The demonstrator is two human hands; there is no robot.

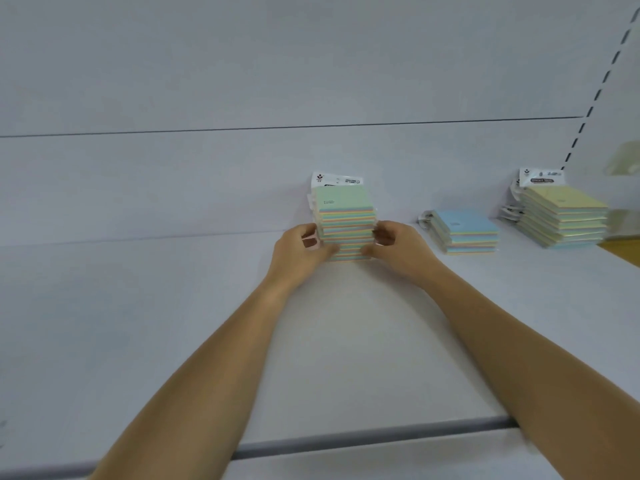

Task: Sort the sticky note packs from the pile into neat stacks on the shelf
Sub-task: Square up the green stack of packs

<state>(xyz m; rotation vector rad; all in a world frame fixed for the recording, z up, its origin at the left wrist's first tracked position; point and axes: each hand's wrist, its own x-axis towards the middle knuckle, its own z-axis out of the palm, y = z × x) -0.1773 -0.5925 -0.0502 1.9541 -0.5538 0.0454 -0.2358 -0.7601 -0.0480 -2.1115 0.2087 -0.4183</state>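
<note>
Three stacks on the white shelf (138,323)! Both hands are on the green-topped stack (344,221), a tall block of square plastic-wrapped packs with pastel striped edges, sitting mid-shelf against the back panel. The left hand (301,252) curls its fingers against the left side, the right hand (394,247) presses the right, squeezing it between them. To the right sits a low blue-topped stack (465,232), then a taller yellow-topped stack (564,216) near the edge

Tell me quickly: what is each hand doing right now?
Left hand: closed on the left side of the green-topped stack.
Right hand: closed on the stack's right side.
</note>
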